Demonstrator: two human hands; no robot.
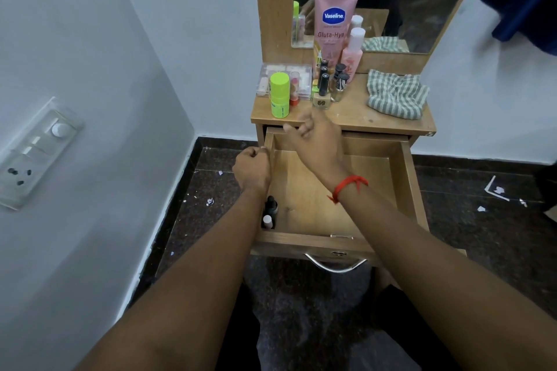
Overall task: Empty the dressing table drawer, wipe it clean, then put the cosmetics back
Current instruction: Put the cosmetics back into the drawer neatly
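Right hand [313, 135], loosely curled and empty, hangs over the drawer [372, 178] at frame centre; left hand [251, 167] fisted, contents indeterminate. Upper-centre lotion tube [334, 30] reads "Vaseline Gluta-Hya".

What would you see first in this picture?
The tall pink Vaseline tube stands out at the back of the tabletop. Below it the drawer is pulled open, nearly bare, with two small bottles in its near left corner. The right hand, red thread at the wrist, hovers over it.
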